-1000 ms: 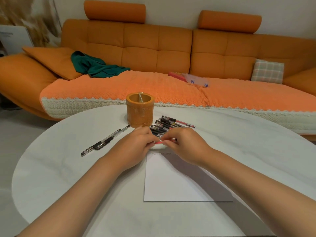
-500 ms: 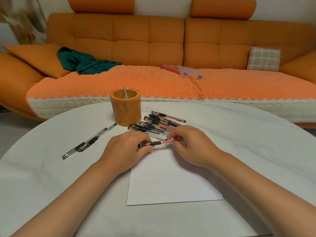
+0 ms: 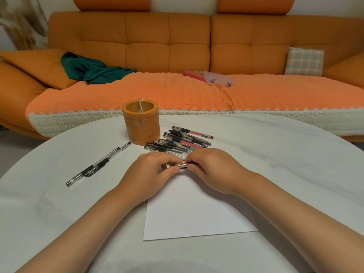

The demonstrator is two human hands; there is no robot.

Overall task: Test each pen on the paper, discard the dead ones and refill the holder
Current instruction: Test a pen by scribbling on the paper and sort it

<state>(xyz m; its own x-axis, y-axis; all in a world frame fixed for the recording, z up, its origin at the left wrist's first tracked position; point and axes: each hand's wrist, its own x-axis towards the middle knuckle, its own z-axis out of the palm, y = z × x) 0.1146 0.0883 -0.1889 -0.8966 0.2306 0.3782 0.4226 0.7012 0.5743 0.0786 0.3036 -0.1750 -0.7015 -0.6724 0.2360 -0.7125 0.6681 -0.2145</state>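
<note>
The left hand and right hand hide most of the pen between them.

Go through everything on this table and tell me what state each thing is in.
Orange cylindrical pen holder: upright, no pens sticking out.
Heap of clear-barrelled pens: lying right of the holder.
Two black-grip pens: lying together, left of it.
White paper sheet: flat, nearly blank.
Clear pen: pinched between left hand and right hand.

My left hand and right hand pinch one pen above the paper, beside the pen pile and holder.
</note>
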